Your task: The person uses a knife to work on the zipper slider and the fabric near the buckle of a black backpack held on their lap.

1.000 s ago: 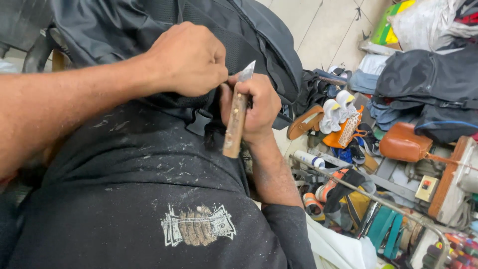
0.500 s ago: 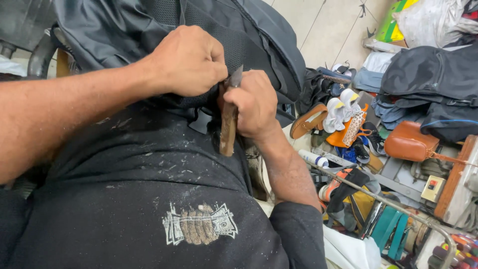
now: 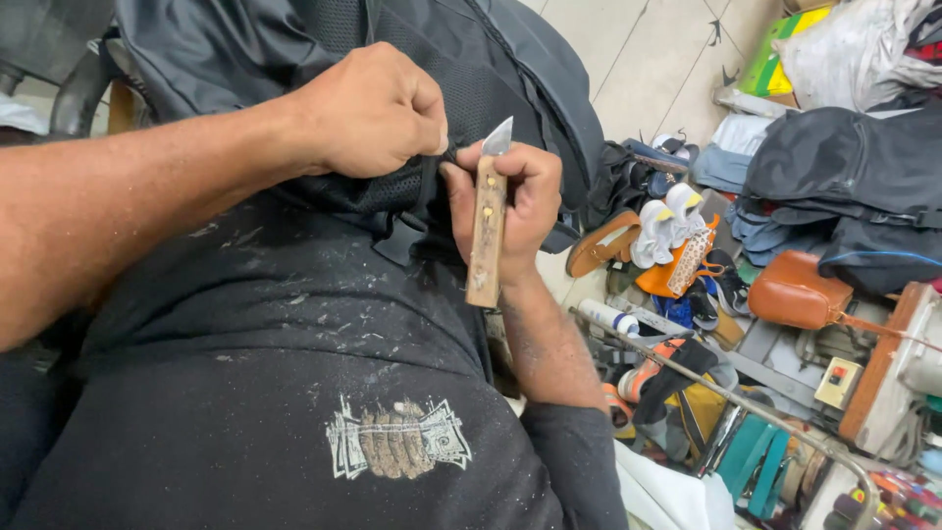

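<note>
Backpack (image 3: pixel 294 59), black, is propped on the lap. Its mesh strap (image 3: pixel 407 191) is pinched taut by the clenched left hand (image 3: pixel 368 108), presumably for cutting. Right hand (image 3: pixel 520 196) grips a wooden-handled knife (image 3: pixel 486 231), blade up beside it. Shoes (image 3: pixel 667 226) lie beyond.

Knife (image 3: pixel 487 228) in right hand (image 3: pixel 510 201) – left hand (image 3: pixel 368 113) beside (on backpack (image 3: pixel 294 59)).

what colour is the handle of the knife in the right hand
Light brown wood with small metal rivets: the knife handle, held in the right hand; the head view shows it best.
</note>
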